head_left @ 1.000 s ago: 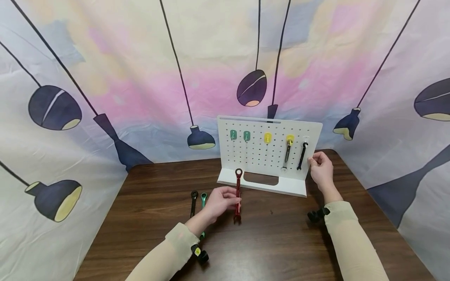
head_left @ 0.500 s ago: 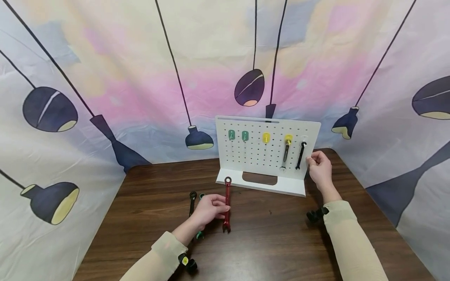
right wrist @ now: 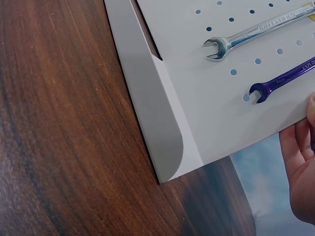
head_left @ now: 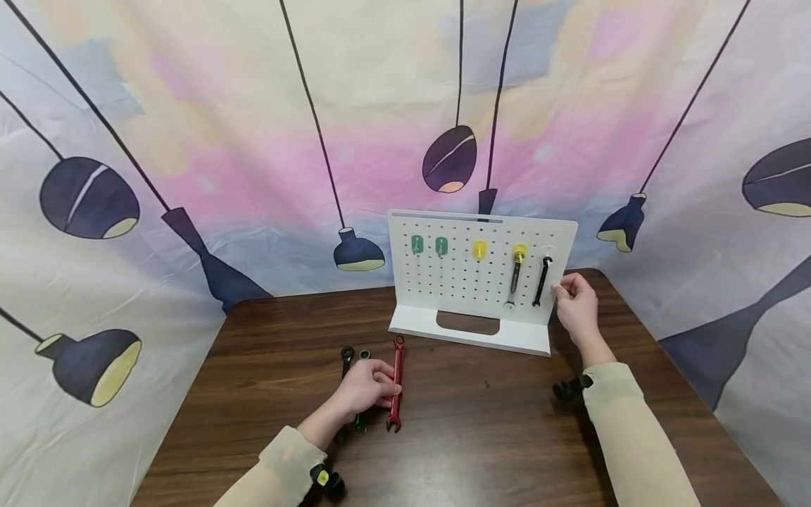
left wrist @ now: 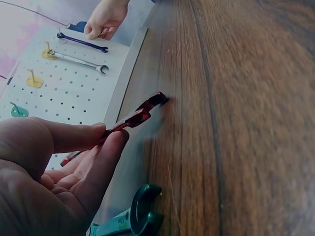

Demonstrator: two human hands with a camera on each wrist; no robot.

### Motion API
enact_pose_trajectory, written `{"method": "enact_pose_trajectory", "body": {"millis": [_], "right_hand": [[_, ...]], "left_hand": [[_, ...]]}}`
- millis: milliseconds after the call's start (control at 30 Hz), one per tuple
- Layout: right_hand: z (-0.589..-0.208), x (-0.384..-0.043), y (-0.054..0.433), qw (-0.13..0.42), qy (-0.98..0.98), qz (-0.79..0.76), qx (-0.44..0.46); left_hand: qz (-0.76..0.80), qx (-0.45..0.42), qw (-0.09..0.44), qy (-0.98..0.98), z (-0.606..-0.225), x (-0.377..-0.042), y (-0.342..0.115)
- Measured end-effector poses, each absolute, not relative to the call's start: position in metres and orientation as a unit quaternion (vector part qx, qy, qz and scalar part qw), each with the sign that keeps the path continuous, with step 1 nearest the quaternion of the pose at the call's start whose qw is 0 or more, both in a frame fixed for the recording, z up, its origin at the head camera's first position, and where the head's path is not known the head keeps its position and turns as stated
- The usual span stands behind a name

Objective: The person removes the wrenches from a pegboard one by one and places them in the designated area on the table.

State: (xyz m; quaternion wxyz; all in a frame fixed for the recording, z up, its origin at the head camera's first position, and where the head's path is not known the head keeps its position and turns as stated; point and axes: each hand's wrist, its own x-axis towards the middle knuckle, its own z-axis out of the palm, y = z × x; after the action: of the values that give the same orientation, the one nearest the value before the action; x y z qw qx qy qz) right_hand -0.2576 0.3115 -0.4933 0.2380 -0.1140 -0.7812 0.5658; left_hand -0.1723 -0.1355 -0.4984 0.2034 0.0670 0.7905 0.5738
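Thumb and fingers of my left hand (head_left: pixel 361 389) pinch a red combination wrench (head_left: pixel 397 373) by its shank. In the left wrist view, the red wrench's open end lies low over the tabletop; I cannot tell whether it touches. Beside that hand lie a green wrench (left wrist: pixel 147 216) and a dark wrench (head_left: pixel 346 358), both partly hidden by it. My right hand (head_left: pixel 577 308) holds the right edge of a white pegboard (head_left: pixel 456 282). Hanging on the board are a silver wrench (right wrist: pixel 266 32) and a purple wrench (right wrist: pixel 288 78).
Two green hooks (head_left: pixel 417 244) and a yellow hook (head_left: pixel 479 249) on the board carry nothing. The board's foot (head_left: pixel 469 339) stands on a brown wooden table (head_left: pixel 279 366). Behind it hangs a cloth (head_left: pixel 380 91) printed with lamps.
My left hand has moved left and toward me with the red wrench, which now sits lower, near the green and dark wrenches. The right hand has stayed on the board's edge.
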Motion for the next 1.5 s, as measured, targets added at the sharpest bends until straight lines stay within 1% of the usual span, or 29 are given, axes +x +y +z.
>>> {"method": "enact_pose_trajectory", "body": {"millis": [467, 700, 967, 1500], "right_hand": [[-0.494, -0.257, 0.311, 0.241, -0.786, 0.557, -0.116], [-0.493, -0.256, 0.310, 0.234, -0.787, 0.559, -0.115], [-0.492, -0.256, 0.311, 0.238, -0.788, 0.556, -0.116], [-0.493, -0.257, 0.312, 0.237, -0.780, 0.568, -0.115]], "left_hand": [[0.562, 0.057, 0.206, 0.799, -0.503, -0.173, -0.143], [0.547, 0.037, 0.208, 0.810, -0.504, -0.171, -0.147], [0.529, 0.039, 0.209, 0.821, -0.502, -0.170, -0.149], [0.517, 0.032, 0.198, 0.832, -0.504, -0.169, -0.150]]}}
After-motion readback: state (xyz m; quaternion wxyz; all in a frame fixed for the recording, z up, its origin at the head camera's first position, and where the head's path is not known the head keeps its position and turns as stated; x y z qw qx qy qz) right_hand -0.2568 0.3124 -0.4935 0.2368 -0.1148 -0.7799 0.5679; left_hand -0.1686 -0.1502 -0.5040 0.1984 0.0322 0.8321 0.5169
